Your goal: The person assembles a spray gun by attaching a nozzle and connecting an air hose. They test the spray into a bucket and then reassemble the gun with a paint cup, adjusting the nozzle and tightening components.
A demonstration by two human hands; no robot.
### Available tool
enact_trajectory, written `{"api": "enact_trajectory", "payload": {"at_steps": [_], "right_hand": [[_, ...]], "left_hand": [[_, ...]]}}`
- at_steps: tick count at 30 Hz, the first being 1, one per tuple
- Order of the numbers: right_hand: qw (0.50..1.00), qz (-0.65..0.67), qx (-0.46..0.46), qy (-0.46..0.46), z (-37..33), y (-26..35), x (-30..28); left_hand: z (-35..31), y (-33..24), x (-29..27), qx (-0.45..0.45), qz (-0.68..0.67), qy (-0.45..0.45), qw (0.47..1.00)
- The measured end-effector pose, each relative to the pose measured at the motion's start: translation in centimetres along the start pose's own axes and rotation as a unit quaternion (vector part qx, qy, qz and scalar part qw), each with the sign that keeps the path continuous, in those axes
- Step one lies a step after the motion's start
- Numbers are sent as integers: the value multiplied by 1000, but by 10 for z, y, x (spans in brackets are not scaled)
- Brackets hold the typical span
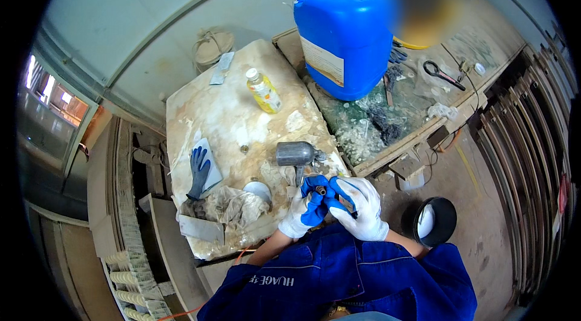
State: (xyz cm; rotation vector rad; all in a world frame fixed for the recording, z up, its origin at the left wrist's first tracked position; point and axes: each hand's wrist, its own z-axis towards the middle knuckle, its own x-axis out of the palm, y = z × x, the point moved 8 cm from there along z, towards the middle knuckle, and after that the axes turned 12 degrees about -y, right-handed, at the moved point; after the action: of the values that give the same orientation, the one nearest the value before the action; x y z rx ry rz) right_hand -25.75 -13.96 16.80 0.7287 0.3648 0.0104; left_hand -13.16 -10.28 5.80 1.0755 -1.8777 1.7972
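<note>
My left hand (305, 207), in a white glove with a blue palm, is closed in front of my chest. A small brass-coloured threaded fitting (321, 190) pokes out from its fingers. Right beside it, touching, my right hand (362, 207) in a matching glove is closed too; a small brownish piece (346, 203) shows at its fingers, mostly hidden. Just beyond my left hand, a dark grey metal cup (295, 153), apparently a spray gun's, lies on its side on the stained worktable (233, 133). Below it a metal part runs down toward my fingers.
A yellow bottle (265, 94), a loose glove (198, 171), crumpled cloth (236, 206) and a round lid (258, 192) lie on the worktable. A big blue jerrycan (348, 36) stands on the adjoining bench with pliers-like tool (445, 76). A black bucket (437, 222) is at right.
</note>
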Motion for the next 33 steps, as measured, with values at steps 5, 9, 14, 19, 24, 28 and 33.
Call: {"api": "enact_trajectory", "payload": {"at_steps": [5, 9, 14, 19, 24, 28, 33], "right_hand": [[1000, -25, 8, -6, -5, 1, 3], [999, -38, 0, -11, -7, 10, 6], [998, -61, 7, -14, -13, 21, 12], [992, -88, 77, -53, -34, 9, 13], [997, -73, 23, -9, -41, 18, 7], [998, -6, 5, 56, -46, 13, 9], [988, 108, 28, 104, -55, 1, -12]], "left_hand": [[1, 0, -2, -10, 0, 7, 1000], [-2, 2, -16, -15, 45, 41, 998], [-10, -3, -24, -18, 38, 45, 998], [-9, -30, -24, 35, 102, 64, 992], [-32, -87, 28, 328, 515, 1, 792], [-62, -79, 40, 397, 604, -41, 689], [-104, -68, 86, 457, 685, -109, 557]]}}
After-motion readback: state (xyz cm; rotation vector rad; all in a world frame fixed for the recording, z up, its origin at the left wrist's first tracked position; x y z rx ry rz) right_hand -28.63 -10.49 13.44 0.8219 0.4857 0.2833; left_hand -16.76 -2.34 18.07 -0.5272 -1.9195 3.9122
